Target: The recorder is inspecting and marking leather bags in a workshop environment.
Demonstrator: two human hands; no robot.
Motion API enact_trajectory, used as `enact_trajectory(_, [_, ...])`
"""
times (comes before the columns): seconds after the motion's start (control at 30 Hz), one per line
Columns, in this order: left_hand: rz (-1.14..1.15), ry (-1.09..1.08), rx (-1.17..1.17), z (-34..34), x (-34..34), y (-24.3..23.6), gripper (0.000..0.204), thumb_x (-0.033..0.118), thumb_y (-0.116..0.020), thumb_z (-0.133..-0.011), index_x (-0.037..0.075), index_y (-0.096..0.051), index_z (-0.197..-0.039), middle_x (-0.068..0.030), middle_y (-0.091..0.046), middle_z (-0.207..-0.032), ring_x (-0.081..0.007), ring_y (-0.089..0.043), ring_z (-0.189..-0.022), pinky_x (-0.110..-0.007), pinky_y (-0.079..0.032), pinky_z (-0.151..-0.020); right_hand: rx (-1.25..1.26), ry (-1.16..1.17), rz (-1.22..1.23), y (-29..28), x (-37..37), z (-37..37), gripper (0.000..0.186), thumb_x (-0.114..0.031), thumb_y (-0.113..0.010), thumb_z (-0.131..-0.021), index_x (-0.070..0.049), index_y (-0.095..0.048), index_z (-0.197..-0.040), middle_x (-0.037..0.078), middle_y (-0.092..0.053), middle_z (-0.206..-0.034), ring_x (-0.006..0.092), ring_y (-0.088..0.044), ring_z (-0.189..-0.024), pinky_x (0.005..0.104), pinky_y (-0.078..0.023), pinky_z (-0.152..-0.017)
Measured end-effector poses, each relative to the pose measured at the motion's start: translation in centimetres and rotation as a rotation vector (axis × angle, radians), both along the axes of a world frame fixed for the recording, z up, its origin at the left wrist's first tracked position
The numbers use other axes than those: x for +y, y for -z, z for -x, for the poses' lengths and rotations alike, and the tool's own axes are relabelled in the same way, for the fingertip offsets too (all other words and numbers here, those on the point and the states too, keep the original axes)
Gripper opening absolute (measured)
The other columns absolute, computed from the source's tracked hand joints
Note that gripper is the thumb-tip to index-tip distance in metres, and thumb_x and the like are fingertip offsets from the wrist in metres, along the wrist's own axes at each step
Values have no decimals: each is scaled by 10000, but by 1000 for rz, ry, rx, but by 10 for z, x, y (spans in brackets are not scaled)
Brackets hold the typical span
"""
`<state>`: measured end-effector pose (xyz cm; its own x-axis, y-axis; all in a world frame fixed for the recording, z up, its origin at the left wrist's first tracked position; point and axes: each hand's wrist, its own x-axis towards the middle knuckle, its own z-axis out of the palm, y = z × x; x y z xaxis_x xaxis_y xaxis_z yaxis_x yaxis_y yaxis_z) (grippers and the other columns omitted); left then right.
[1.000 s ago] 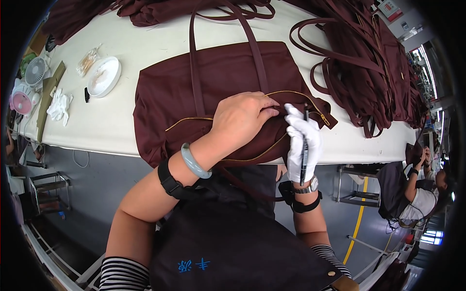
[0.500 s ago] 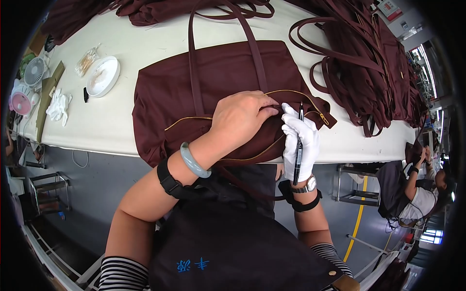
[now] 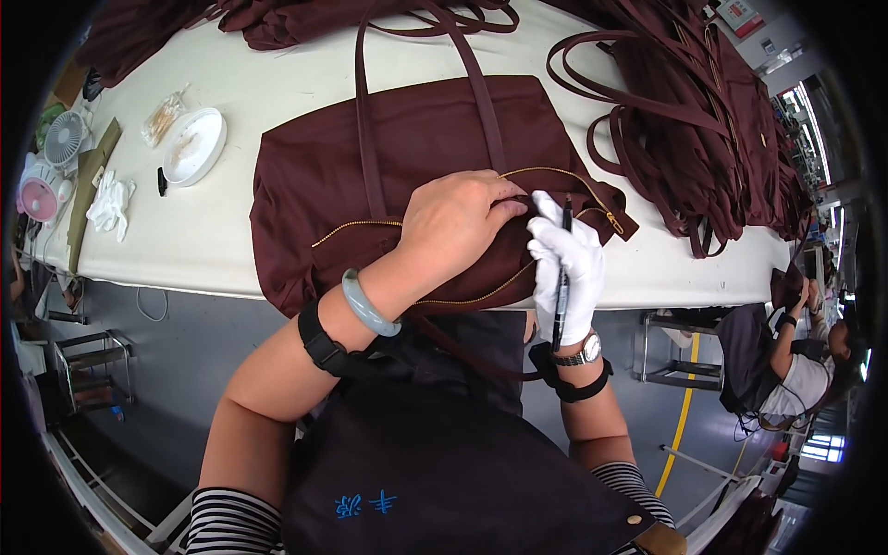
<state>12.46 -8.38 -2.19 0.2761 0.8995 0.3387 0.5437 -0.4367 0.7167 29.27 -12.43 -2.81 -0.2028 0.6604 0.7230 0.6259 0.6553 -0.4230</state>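
A dark maroon handbag with two long straps lies on the white table, its gold-toothed zipper undone and the mouth gaping toward me. My left hand is bare and pinches a fold of maroon fabric inside the opening. Close beside its fingertips is my right hand, in a white glove. A black pen is held along that hand, pointing away from me. The gloved fingertips meet the same dark fabric, but the exact spot is hidden by my fingers. Near the bag's right corner sits the gold zipper pull.
More maroon bags are heaped at the right, others at the far edge. On the left of the table are a white dish, a bag of cotton swabs, a white glove and small fans. Another person sits at far right.
My gloved right hand has shifted slightly left and turned a little, with the pen moving along. My left hand keeps its pinch almost in place.
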Motion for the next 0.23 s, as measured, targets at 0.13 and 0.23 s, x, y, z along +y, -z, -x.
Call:
enact_trajectory(0.13, [34,-28,14,-1,-1,-1,195,238,-646,-879,90,-750,-952,-60,-704,-925,-282,-668,-876,-396,-532,-753,-180,-15,-42,3,5,-3,292,-34,-685,-744,-121,-667,-1022,122,-711,-1104,237,-659,-813,313,-522,-692])
enact_trajectory(0.23, [34,4,26,0,0,-3,203,236,-643,-882,77,-747,-953,-58,-707,-945,-274,-670,-894,-390,-532,-766,-39,16,76,3,2,-3,308,-23,-689,-740,-117,-668,-1032,110,-714,-1097,237,-656,-833,314,-526,-697])
